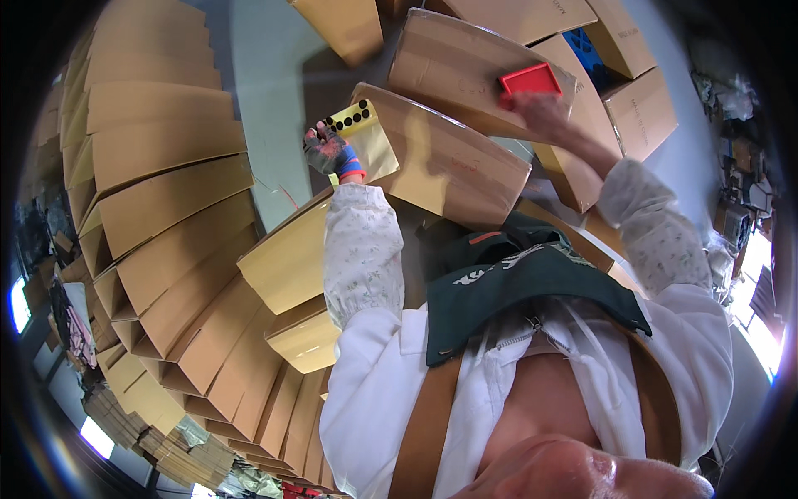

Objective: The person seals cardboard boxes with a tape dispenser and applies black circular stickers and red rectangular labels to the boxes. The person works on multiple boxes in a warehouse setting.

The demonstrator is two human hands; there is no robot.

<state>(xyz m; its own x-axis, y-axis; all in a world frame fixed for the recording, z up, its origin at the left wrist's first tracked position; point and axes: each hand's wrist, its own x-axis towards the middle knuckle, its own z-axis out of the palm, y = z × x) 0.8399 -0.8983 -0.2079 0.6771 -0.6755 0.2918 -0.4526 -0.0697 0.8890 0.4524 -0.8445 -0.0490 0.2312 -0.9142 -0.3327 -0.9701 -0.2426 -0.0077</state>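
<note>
My left hand (329, 151), in a grey work glove with a blue and red cuff, grips a yellowish sheet (378, 150) that carries rows of black round dots along its top. The sheet hangs beside the near taped cardboard box (458, 156), which bears red marks. Over the right end of a second taped box (446, 59), my right hand (535, 111) holds a small red rectangular tray-like piece (532, 80). That hand is blurred, so its exact grip on the red piece is unclear.
Rows of upright open-ended cardboard cartons (168, 150) curve along the left side. Yellowish cartons (293, 268) stand by my left sleeve. More boxes with printing (639, 109) sit at the upper right, near a blue plastic crate (585, 56). Grey floor (268, 106) shows between the rows.
</note>
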